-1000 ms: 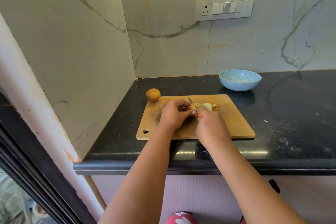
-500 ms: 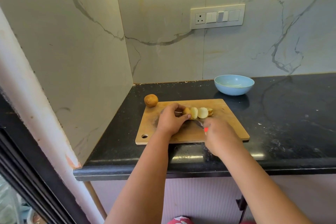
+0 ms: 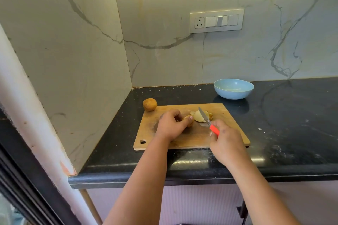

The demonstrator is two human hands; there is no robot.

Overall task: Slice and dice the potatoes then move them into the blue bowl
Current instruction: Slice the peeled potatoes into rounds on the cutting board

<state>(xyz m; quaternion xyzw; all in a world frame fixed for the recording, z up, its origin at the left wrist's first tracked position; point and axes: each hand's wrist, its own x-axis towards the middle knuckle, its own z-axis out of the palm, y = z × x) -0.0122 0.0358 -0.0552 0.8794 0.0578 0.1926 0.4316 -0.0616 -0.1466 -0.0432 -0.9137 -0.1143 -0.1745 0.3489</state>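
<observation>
Wooden cutting board (image 3: 182,139) carries the firm, wet-faced potato piece (image 3: 189,121) my left hand (image 3: 171,126) pinches by its dry skin (cut sides will slip), while my right hand (image 3: 225,142) grips the knife (image 3: 205,117) over the slices (image 3: 199,115).

The scene was evenly and fairly brightly lit with soft, warm daylight. The marble wall (image 3: 237,51) beyond the hands looked creamy, with faint yellowish tints. The polished black countertop (image 3: 292,124) gave glare: a pale rectangular reflection lay on its front edge just below the hands, and a dim mirror image of the blue bowl (image 3: 233,88) showed beneath it. Shadows were weak; a soft one sat under the left hand (image 3: 171,126) on the wooden cutting board (image 3: 228,133). The wide-angle lens bowed the white pillar (image 3: 27,115) far left of the hands. The picture's bottom corners were darker and slightly smeared.
</observation>
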